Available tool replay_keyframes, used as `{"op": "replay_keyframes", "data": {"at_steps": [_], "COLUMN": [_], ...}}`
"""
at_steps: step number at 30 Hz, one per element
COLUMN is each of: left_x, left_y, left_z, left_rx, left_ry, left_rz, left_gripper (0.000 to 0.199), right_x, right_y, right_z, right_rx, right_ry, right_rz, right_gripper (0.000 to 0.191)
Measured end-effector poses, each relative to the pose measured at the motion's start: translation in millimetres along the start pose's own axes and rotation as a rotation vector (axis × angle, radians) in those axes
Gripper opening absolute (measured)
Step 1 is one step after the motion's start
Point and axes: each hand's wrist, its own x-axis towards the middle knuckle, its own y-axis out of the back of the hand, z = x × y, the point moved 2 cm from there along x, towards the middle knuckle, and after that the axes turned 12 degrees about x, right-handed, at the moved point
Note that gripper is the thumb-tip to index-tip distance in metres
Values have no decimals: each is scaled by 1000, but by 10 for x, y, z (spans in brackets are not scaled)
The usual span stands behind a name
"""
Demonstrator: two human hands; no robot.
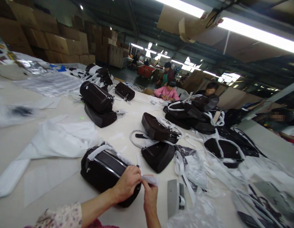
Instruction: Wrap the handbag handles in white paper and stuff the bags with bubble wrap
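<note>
A dark handbag point(101, 172) with a silver-edged zip lies in front of me, its handle point(99, 152) wrapped in white padding. My left hand point(129, 183) rests over the bag's right end, fingers pinched together; what they grip is hidden. Close beside it, my right hand point(150, 194) pinches a small piece of white wrapping paper point(151, 180) between thumb and fingers. The paper sticks out to the right of the bag, where the fingertips of both hands nearly meet. Right of my right hand stands a grey tape dispenser point(173, 198).
Two stacked dark bags point(158, 155) lie just beyond. More bags point(98, 103) stand at the back left, and a pile point(192, 114) at the back right. White wrapping sheets point(63, 139) cover the left; clear plastic point(199, 212) lies right. Co-workers point(167, 91) sit across the table.
</note>
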Motion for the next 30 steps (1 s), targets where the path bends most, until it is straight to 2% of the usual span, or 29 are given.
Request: {"op": "replay_keyframes", "data": {"at_steps": [4,10,13,17,23,25,28,30], "left_x": [-123,-156,-159,-186,-201,-153,-55,-4], "left_y": [-123,-267,-323,-325,-151,-74,-6,-19], "left_z": [96,74,22,9,107,126,93,53], "left_rx": [208,437,492,471,369,234,11,-17], "left_ry": [-69,-254,-272,-218,-185,-107,116,220], "left_rz": [191,247,262,234,50,23,23,22], "left_gripper": [24,28,24,19,21,14,15,18], "right_x": [18,23,41,69,80,78,75,72], "right_y": [-5,-17,-27,-41,-64,-77,-92,-96], "right_z": [-36,-57,-83,-136,-227,-260,-308,-334], "right_rx": [13,39,36,22,8,2,-7,-9], "right_ry": [-99,-197,-212,-217,-199,-189,-177,-173], "right_rz": [28,64,84,86,46,29,7,-3], "right_gripper": [17,10,10,12,16,14,12,12]}}
